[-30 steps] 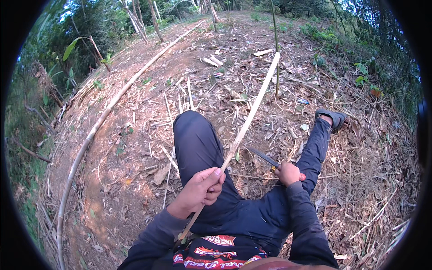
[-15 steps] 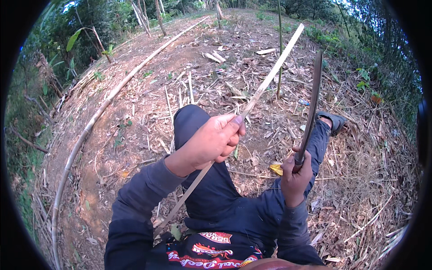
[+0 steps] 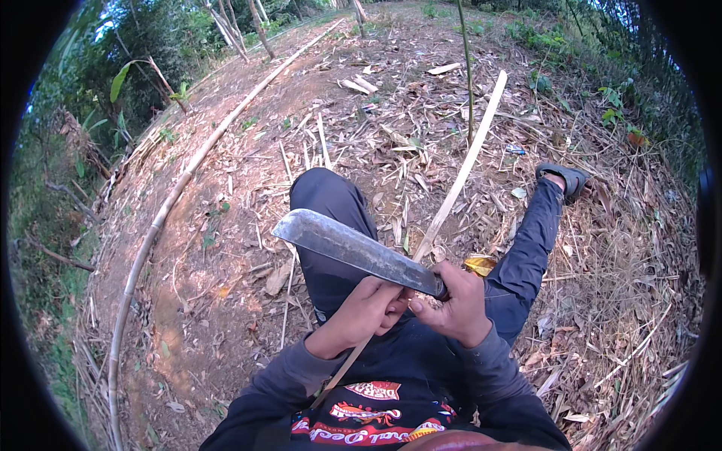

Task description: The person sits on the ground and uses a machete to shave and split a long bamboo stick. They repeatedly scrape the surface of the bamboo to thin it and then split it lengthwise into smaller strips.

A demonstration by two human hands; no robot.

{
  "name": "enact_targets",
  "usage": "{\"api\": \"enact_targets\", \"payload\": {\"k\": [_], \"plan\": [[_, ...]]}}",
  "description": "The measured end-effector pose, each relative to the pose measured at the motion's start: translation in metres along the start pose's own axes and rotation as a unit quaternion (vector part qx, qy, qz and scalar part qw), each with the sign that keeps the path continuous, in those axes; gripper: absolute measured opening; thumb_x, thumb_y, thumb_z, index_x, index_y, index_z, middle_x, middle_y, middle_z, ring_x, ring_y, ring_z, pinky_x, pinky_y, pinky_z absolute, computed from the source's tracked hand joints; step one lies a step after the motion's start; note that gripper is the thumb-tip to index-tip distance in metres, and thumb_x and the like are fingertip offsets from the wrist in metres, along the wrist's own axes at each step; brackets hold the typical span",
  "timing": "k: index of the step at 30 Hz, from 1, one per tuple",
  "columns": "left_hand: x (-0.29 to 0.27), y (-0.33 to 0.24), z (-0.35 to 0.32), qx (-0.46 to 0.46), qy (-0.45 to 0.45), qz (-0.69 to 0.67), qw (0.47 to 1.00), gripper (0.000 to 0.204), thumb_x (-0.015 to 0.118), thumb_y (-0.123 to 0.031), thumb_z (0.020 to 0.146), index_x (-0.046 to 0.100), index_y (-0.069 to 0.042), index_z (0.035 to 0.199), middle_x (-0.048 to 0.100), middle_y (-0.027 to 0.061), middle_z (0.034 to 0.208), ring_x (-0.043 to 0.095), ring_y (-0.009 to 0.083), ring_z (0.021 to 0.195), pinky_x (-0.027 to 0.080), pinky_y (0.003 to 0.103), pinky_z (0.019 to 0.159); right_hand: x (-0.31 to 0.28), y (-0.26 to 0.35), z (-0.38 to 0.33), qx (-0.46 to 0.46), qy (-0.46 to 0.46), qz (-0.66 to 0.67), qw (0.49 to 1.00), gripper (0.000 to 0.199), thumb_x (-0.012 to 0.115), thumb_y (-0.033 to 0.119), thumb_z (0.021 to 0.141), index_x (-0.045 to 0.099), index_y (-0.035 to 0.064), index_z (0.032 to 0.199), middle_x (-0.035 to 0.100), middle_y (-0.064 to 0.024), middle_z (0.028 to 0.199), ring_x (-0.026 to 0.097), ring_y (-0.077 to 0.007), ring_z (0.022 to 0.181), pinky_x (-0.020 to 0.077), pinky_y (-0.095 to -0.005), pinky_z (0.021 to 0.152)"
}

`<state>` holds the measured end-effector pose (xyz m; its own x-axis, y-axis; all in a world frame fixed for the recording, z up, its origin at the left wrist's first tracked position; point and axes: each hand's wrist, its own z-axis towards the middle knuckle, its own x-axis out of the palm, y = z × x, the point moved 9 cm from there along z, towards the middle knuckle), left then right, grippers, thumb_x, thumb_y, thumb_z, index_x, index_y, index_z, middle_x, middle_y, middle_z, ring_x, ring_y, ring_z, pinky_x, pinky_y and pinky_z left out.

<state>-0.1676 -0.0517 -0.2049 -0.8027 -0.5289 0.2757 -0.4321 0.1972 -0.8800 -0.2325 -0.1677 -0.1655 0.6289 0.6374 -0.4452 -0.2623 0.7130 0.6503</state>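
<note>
My left hand [image 3: 366, 310] is closed round a long, pale bamboo strip [image 3: 468, 167]. The strip slants from beside my body, up past both hands, to a free end at the upper right. My right hand [image 3: 456, 302] grips the handle of a machete [image 3: 353, 248]. Its broad, dark blade points left and lies across the strip, just above my left fingers and in front of my raised knee. The two hands are close together above my lap. The blade hides part of the strip where they cross.
A long bamboo pole [image 3: 162, 214] lies along the ground at the left. Dry leaves and split bamboo pieces [image 3: 358, 85] litter the slope. A thin green stem [image 3: 466, 71] stands upright ahead. My sandalled foot [image 3: 564, 183] extends to the right, near a yellow leaf [image 3: 480, 264].
The machete has swung from upright at the right to lying leftward across the strip. My right hand has come in beside the left. The left hand and strip have moved lower.
</note>
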Motion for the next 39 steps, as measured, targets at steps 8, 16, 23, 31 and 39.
{"api": "enact_targets", "payload": {"k": [8, 16, 23, 31, 39], "plan": [[-0.007, 0.013, 0.004, 0.150, -0.056, 0.204, 0.966, 0.017, 0.041, -0.014, 0.105, 0.051, -0.007, 0.095, 0.040, -0.0043, 0.066, 0.034, 0.0042, 0.053, 0.027, 0.024, 0.046, 0.009, -0.003, -0.006, -0.080, -0.039, -0.121, 0.989, 0.065, 0.071, 0.067, 0.074, 0.052, 0.0052, 0.067, 0.049, -0.0084, 0.057, 0.055, -0.0263, 0.049, 0.0418, -0.0373, 0.048], [0.019, -0.004, -0.010, 0.238, -0.088, 0.345, 0.904, 0.020, 0.043, -0.013, 0.105, 0.056, 0.001, 0.097, 0.050, 0.0022, 0.069, 0.047, 0.0109, 0.062, 0.040, 0.031, 0.057, -0.014, -0.012, -0.013, -0.136, -0.086, -0.171, 0.972, 0.072, 0.066, 0.076, 0.068, 0.050, 0.0070, 0.062, 0.043, -0.0058, 0.057, 0.051, -0.0238, 0.048, 0.0367, -0.0366, 0.046], [0.027, -0.002, -0.001, 0.204, -0.043, 0.248, 0.946, 0.029, 0.041, -0.023, 0.108, 0.053, -0.003, 0.091, 0.044, -0.0024, 0.067, 0.040, 0.0055, 0.059, 0.034, 0.024, 0.053, -0.028, -0.021, -0.012, -0.155, -0.105, -0.227, 0.956, 0.072, 0.064, 0.078, 0.067, 0.049, 0.0080, 0.062, 0.039, -0.0037, 0.056, 0.047, -0.0221, 0.046, 0.0347, -0.0367, 0.049], [0.017, 0.024, -0.029, -0.050, 0.044, 0.026, 0.997, 0.029, 0.039, -0.030, 0.109, 0.047, -0.008, 0.092, 0.030, -0.0074, 0.064, 0.026, 0.0019, 0.049, 0.021, 0.021, 0.043, -0.086, -0.107, -0.034, 0.098, -0.189, -0.254, 0.943, 0.067, 0.060, 0.068, 0.085, 0.052, 0.0058, 0.063, 0.050, -0.0073, 0.057, 0.051, -0.0249, 0.050, 0.0364, -0.0368, 0.051], [0.016, 0.013, -0.017, -0.044, 0.051, 0.033, 0.997, 0.028, 0.037, -0.031, 0.109, 0.048, -0.007, 0.100, 0.031, -0.0066, 0.067, 0.024, 0.0012, 0.049, 0.021, 0.019, 0.042, -0.149, -0.185, -0.094, 0.300, -0.303, 0.079, 0.901, 0.063, 0.046, 0.055, 0.102, 0.046, 0.0052, 0.064, 0.042, 0.0025, 0.056, 0.041, -0.0067, 0.052, 0.0310, -0.0259, 0.048]]}}
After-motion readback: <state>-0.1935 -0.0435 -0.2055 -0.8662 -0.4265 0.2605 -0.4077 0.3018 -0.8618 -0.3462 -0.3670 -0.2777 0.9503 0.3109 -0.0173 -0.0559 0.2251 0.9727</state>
